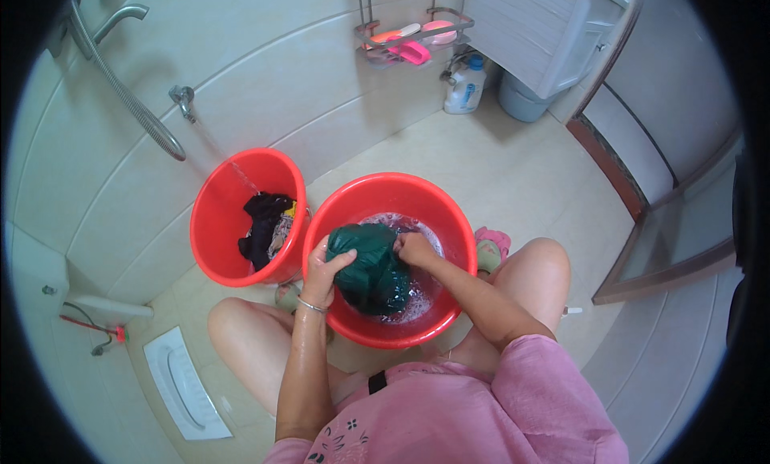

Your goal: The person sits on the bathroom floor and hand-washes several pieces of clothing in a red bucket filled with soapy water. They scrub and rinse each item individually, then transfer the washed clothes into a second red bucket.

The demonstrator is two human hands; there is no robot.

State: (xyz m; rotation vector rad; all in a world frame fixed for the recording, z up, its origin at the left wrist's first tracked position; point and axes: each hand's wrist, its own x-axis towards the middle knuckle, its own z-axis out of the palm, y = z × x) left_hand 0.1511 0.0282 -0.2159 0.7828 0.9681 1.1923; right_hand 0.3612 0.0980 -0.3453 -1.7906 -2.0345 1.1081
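Note:
A wet dark green garment [367, 259] is bunched up over a red basin [437, 199], its lower part in sudsy water [419, 291]. My left hand [322, 270] grips its left side, the thumb lying across the cloth. On the right side of the garment my right hand [415, 248] is closed with the fingers curled against the fabric. What kind of garment it is cannot be made out. The basin stands on the floor between my knees.
Left of the basin, water runs from a wall tap [184, 97] into a red bucket [220, 251] holding dark clothes [266, 223]. A wire shelf [417, 35] hangs on the wall above a white bottle [465, 85] and a grey bin [523, 97]. A squat toilet [183, 384] lies at the lower left.

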